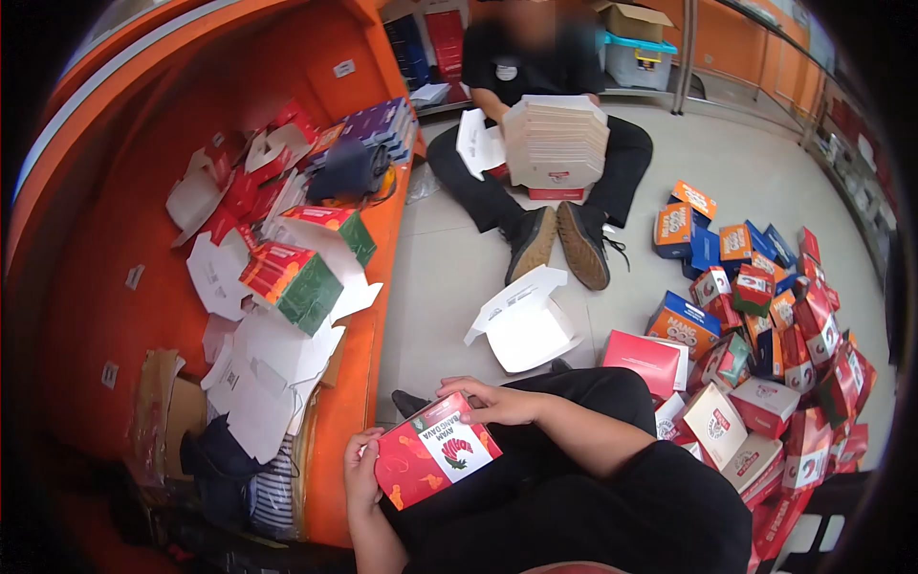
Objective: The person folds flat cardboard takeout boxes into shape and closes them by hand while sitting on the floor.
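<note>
A red food box with a white label panel and orange food pictures lies over my lap, tilted. My left hand grips its left end, the thumb along the near side. My right hand holds the box's far edge, fingers bent over the top. Just beyond my legs, an open white box with its lid raised rests on the floor. How the box is closed underneath is hidden.
Left, an orange shelf bears unfolded cartons and red-green boxes. Right, a heap of folded boxes covers the floor. Opposite, a seated person in black has a stack of flat cartons between their legs.
</note>
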Tool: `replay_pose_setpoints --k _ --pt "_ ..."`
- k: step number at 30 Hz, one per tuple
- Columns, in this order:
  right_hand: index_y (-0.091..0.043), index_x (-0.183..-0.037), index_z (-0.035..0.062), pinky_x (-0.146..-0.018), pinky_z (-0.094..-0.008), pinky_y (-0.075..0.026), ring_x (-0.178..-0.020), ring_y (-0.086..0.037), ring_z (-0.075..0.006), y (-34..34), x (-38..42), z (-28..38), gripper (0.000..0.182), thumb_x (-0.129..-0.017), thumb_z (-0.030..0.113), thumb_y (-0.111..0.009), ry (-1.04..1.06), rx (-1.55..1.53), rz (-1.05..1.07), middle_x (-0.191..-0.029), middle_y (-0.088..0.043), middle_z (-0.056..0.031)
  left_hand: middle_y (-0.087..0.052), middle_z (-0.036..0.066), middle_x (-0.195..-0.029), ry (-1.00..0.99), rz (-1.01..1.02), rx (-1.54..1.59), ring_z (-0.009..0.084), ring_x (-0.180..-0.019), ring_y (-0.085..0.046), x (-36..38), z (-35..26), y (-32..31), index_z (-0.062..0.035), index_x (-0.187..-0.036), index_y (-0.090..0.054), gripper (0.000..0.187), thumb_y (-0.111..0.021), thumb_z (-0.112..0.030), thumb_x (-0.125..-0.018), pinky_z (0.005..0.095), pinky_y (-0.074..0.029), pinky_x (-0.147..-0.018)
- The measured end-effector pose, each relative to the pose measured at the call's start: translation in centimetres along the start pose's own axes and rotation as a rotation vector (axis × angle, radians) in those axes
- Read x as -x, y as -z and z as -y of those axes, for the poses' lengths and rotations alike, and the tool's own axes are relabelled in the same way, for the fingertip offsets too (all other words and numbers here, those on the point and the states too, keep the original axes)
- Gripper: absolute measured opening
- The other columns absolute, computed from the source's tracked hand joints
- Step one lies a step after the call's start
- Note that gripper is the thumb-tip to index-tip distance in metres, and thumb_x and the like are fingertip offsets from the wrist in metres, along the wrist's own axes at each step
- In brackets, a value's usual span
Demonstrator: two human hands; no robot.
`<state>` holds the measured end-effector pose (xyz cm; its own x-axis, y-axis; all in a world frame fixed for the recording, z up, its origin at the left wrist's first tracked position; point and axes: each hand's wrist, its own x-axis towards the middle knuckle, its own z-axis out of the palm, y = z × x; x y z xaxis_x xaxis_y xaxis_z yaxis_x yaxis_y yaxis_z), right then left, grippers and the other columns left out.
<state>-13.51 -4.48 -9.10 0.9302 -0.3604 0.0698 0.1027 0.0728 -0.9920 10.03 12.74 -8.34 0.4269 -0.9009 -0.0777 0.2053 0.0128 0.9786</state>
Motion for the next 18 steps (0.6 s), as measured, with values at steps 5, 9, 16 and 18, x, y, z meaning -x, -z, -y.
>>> replay_pose_setpoints --k 5,9,16,18 --pt "-0.043 -0.125 0.0123 -0.103 -0.0344 -0.029 -0.130 -0.028 -0.0215 2.9 2.4 1.5 0.040 -0.088 0.013 -0.055 0.070 0.060 -0.189 -0.136 -0.035 -0.0134 -0.044 0.011 -0.127 -0.064 0.218 0.169 0.0246 -0.114 -0.045 -3.0 -0.7 -2.8 -0.0094 -0.122 -0.044 0.039 -0.043 -0.036 -0.093 0.0393 -0.036 -0.096" --pt "-0.041 -0.126 0.0148 -0.087 -0.0334 -0.044 -0.106 -0.047 -0.0160 9.1 10.5 3.4 0.039 -0.089 0.017 -0.054 0.106 -0.043 -0.933 -0.115 -0.049 -0.0052 -0.032 0.008 -0.140 0.088 0.216 -0.109 0.0266 -0.130 -0.027 -6.5 0.3 -4.4 -0.0160 -0.135 -0.032 0.052 -0.036 -0.047 -0.093 0.0570 -0.027 -0.095" --pt "-0.038 -0.110 0.0095 -0.061 -0.0317 -0.049 -0.083 -0.052 -0.0164 12.8 33.8 10.2 0.041 -0.079 0.010 -0.064 0.859 0.039 -2.208 -0.095 -0.046 -0.0067 -0.063 0.012 -0.101 0.422 0.813 -1.341 0.0246 -0.097 -0.059 -12.2 12.6 -1.8 -0.0033 -0.113 -0.056 0.037 -0.055 -0.030 -0.088 0.0351 -0.044 -0.083" --pt "-0.035 -0.107 0.0067 -0.064 -0.0402 -0.052 -0.089 -0.052 -0.0216 11.9 39.5 11.0 0.042 -0.078 0.014 -0.065 0.954 0.062 -2.334 -0.101 -0.045 -0.0088 -0.063 0.012 -0.098 0.222 0.579 -1.031 0.0217 -0.093 -0.059 -10.8 10.5 -3.8 -0.0026 -0.112 -0.056 0.034 -0.056 -0.027 -0.087 0.0328 -0.045 -0.081"
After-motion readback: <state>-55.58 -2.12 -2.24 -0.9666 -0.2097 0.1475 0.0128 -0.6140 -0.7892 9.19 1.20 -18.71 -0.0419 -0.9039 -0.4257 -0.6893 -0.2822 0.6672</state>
